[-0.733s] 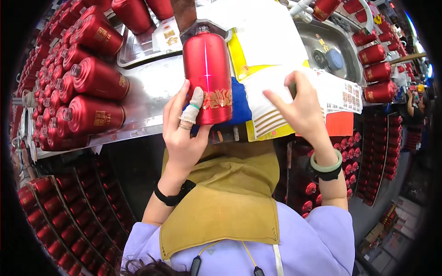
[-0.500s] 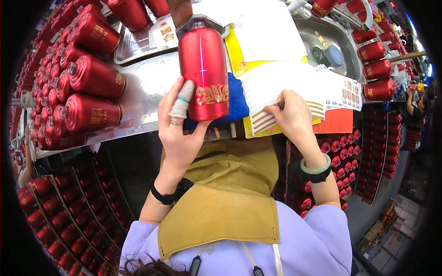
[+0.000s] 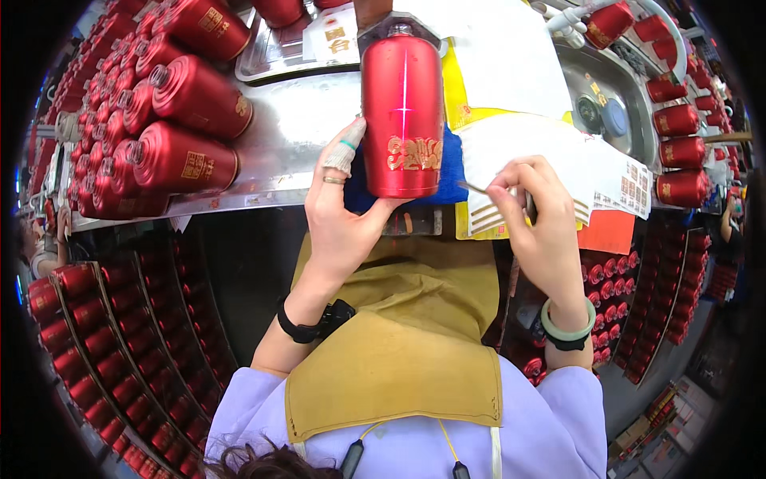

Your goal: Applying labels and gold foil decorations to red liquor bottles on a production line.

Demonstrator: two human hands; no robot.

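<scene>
A glossy red bottle [image 3: 401, 112] with a gold floral band near its base lies with its neck pointing away from me. My left hand [image 3: 345, 215] is closed round its lower left side, thumb under the base; a pale finger cover is on one finger. Beneath the bottle shows a blue cloth [image 3: 453, 164]. My right hand [image 3: 544, 219] is pinched on a thin gold strip [image 3: 474, 188], which sticks out left of the fingertips. Something dark, partly hidden, sits within the right fingers. Under that hand lies a white sheet [image 3: 511, 152] with several gold strips along its near edge.
Red bottles [image 3: 191, 96] crowd the metal bench [image 3: 299, 120] on the left. A metal tray [image 3: 275, 68] stands at the back. To the right are a sink [image 3: 641, 104], a red-orange sheet [image 3: 606, 232] and more bottles. Racks of bottles [image 3: 104, 351] stand below.
My right hand has lifted off the sheet's near edge and now has a gold strip between its fingertips. My left hand stays on the bottle. The whole view has shifted slightly.
</scene>
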